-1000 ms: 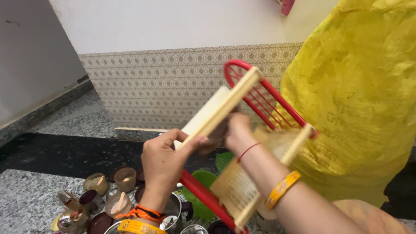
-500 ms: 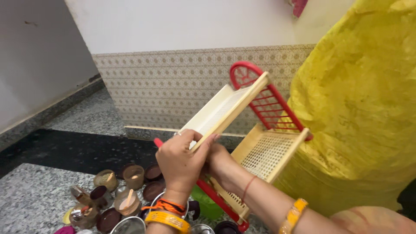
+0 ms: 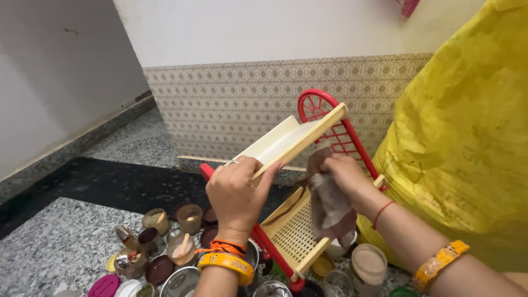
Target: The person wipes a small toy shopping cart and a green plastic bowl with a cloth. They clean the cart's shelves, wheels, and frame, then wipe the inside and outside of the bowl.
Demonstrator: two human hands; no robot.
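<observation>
Item under handling: a two-tier plastic rack (image 3: pixel 300 181), red frame with cream perforated shelves, held tilted in the air above the granite floor (image 3: pixel 66 242), its rounded red end pointing up toward the patterned wall tiles (image 3: pixel 231 104).

Left hand (image 3: pixel 237 192): fingers closed around the edge of the upper cream shelf (image 3: pixel 286 140), thumb on the front lip. This hand carries the rack.

Right hand (image 3: pixel 344 176): fingers bunched shut on a brownish-grey cloth (image 3: pixel 330 206), which hangs down against the lower perforated shelf (image 3: pixel 294 234).

Handling assessment: the rack appears light, as one hand supports it. The frame looks stiff, but the thin shelves would likely flex and may unseat from the frame if pulled hard. The smooth plastic could slip in the hand. The red side rail looks the sounder place to grip. The cloth is soft and limp and can be gathered anywhere.

Surroundings: small open jars and lids (image 3: pixel 165 247) and steel vessels (image 3: pixel 181 281) crowd the floor directly beneath. A large yellow sack (image 3: pixel 467 137) stands just to the right, near the rack's end.
</observation>
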